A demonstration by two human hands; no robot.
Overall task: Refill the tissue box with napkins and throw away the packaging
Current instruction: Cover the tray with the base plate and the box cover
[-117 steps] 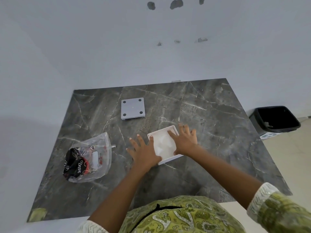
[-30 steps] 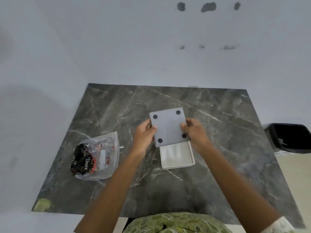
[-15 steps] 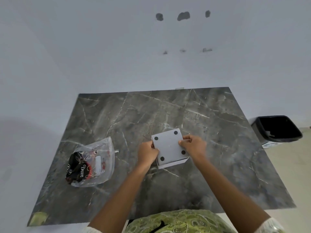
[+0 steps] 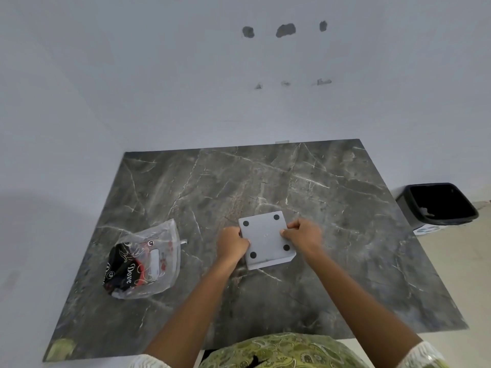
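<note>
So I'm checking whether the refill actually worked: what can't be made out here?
- Napkins: hidden in the head view by the grey base panel now covering the tissue box.
- Whether the panel has seated fully: left hand and right hand cover its side edges.
- Bin contents: too dark.
- Empty wrapper print: crumpled.

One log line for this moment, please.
hands: left, right grip box | box: upside down on table | wrapper: left, untouched | bin: right

Single head view, looking forward and steeply down over marble table (image 4: pixel 345 261), wall behind.
</note>
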